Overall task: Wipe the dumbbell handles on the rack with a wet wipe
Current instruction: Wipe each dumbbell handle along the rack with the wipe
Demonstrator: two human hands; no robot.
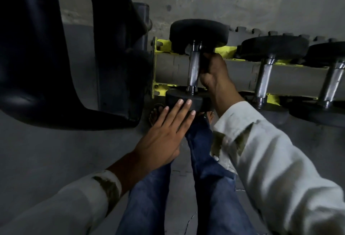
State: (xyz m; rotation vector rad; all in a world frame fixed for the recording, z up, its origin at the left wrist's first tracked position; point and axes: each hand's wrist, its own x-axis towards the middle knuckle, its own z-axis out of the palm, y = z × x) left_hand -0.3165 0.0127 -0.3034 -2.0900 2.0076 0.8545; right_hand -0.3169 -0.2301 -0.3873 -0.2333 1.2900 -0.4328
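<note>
1. While the left hand [164,137] lies flat, fingers straight, steadying the dumbbell [198,31] at the rack's [162,46] left end,
2. the right hand [214,72] curls round its handle [194,68], probably to rub it; any wipe is hidden.

I see silver handles [194,70], knurled crosshatch pattern; black end discs [198,29]; yellow rack rails [164,45]. Also blue jeans [211,178], off-white sleeves [270,160] with olive patches at cuffs, glossy black bench [37,48], grey floor [56,160].
</note>
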